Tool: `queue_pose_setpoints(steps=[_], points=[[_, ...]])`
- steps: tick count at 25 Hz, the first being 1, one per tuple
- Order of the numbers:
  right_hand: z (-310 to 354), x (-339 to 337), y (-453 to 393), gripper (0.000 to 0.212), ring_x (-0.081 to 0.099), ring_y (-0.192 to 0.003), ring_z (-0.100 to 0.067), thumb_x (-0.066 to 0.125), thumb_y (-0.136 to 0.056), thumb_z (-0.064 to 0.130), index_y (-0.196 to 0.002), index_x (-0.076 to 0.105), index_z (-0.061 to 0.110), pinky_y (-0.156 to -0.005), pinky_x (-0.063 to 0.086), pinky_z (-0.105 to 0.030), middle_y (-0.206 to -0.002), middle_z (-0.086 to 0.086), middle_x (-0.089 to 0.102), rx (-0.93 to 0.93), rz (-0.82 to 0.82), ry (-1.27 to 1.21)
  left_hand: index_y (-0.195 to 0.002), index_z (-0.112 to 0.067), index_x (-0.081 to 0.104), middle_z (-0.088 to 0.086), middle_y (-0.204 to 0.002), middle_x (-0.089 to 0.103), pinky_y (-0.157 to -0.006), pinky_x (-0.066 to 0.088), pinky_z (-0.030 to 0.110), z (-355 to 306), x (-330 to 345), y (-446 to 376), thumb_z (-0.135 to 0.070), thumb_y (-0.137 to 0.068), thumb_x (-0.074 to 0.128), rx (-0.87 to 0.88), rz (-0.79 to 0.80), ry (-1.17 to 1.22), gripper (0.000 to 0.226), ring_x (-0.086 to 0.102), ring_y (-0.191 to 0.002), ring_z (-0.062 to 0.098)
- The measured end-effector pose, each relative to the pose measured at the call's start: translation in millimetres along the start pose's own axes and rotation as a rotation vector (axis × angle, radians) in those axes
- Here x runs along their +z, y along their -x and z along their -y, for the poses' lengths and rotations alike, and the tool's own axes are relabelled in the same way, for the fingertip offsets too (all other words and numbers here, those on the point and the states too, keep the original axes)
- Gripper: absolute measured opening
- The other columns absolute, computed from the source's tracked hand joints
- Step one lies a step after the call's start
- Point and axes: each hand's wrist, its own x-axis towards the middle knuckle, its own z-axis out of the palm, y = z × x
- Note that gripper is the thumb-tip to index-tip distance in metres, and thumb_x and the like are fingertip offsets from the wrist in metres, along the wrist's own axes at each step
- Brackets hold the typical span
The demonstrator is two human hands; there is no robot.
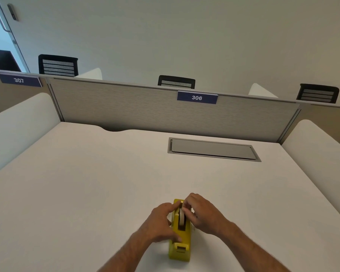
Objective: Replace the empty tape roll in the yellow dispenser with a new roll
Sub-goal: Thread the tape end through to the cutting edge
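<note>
Here your left hand (161, 222) braces the yellow dispenser (180, 240) on the near desk (86, 183), while your right hand (202, 213) pinches the tape roll (181, 217) seated inside it; a grey cable hatch (212, 149) lies well beyond.

Even soft light, wide-angle edge distortion

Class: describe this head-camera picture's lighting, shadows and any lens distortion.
Head view: soft, even light; only faint shadows beneath the hands and yellow dispenser; no glare on the white desk; wide-angle distortion tilts the partition; hands slightly soft.
</note>
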Motion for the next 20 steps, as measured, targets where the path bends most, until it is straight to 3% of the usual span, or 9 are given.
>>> queue_pose_setpoints(steps=[4,7,13,20], points=[[2.9,-1.8,5.2,0.012,0.051,-0.082,-0.008,0.051,-0.098,0.036,-0.097,0.055,0.025,-0.069,0.049,-0.024,-0.094,0.009,0.057,-0.013,0.018,0.023,-0.152,-0.036,0.026,-0.003,-0.154,0.039,-0.101,0.053,0.036,-2.2,-0.1,1.0,-0.03,-0.058,0.094,-0.031,0.014,-0.047,0.116,0.057,-0.122,0.026],[6.1,-3.3,10.3,0.014,0.049,-0.074,-0.007,0.049,-0.097,0.04,-0.097,0.055,0.026,-0.062,0.04,-0.015,-0.093,0.009,0.058,-0.048,0.036,0.057,-0.152,-0.039,0.024,-0.002,-0.153,0.045,-0.105,0.05,0.041,-2.4,0.2,1.7,-0.034,-0.057,0.094,-0.036,0.001,-0.067,0.118,0.06,-0.12,0.028],[14.6,3.0,26.9,0.02,0.05,-0.076,-0.007,0.048,-0.099,0.042,-0.101,0.055,0.024,-0.068,0.047,-0.024,-0.099,0.004,0.062,-0.053,0.089,0.088,-0.151,-0.042,0.023,-0.002,-0.147,0.052,-0.108,0.046,0.039,-2.1,-4.7,2.7,-0.04,-0.058,0.092,-0.015,0.005,-0.127,0.116,0.052,-0.129,0.021],[22.2,1.5,44.2,0.021,0.052,-0.08,-0.007,0.048,-0.101,0.041,-0.107,0.056,0.023,-0.068,0.041,-0.015,-0.105,0.003,0.062,-0.065,0.11,0.085,-0.15,-0.046,0.019,-0.003,-0.141,0.058,-0.103,0.045,0.036,3.4,-1.9,-0.9,-0.046,-0.057,0.092,-0.042,0.007,-0.14,0.118,0.054,-0.125,0.019]])
